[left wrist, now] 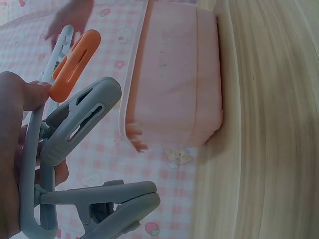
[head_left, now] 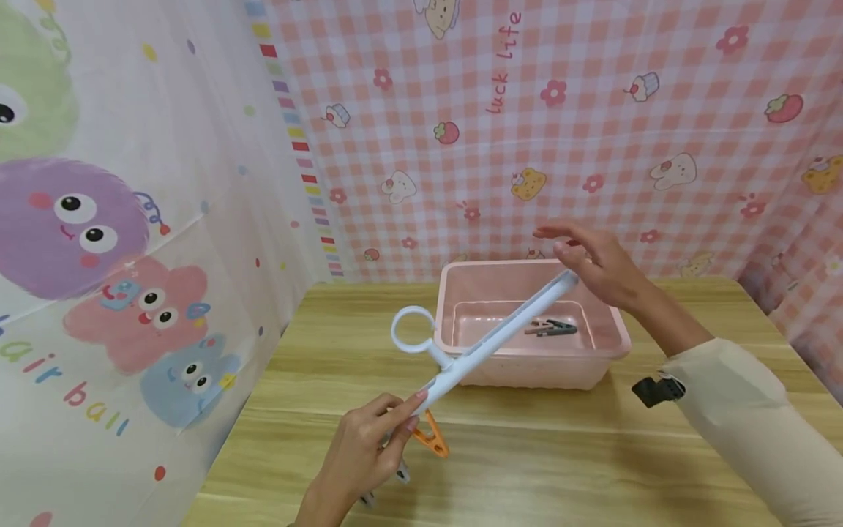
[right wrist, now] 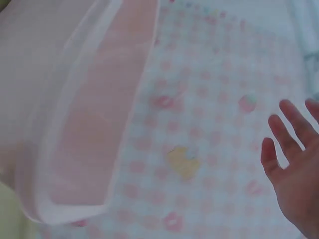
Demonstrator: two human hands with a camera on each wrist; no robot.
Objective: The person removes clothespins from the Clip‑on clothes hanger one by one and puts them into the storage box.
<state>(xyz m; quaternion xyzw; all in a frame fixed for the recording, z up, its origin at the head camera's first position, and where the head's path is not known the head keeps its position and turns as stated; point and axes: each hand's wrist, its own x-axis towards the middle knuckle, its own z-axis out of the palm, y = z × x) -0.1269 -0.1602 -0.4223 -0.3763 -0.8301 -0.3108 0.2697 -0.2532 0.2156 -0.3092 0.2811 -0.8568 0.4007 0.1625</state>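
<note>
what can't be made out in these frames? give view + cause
Grey clips on the hanger: head view, mostly hidden behind the left hand.
Right hand, full outline: right wrist view, cut off by the right edge.
Whether it touches the hanger: head view, the two overlap.
Number of small clips in the tub: head view, too small, bunched together.

Can't count the dark clips [head_left: 556, 329] inside the pink bin [head_left: 546, 354] from here, left hand [head_left: 365, 443] hides most of the grey clips [head_left: 403, 473] at head-view bottom centre, and right-wrist view blurs the bin upper left and crops the right hand [right wrist: 301, 181] at the right edge.
</note>
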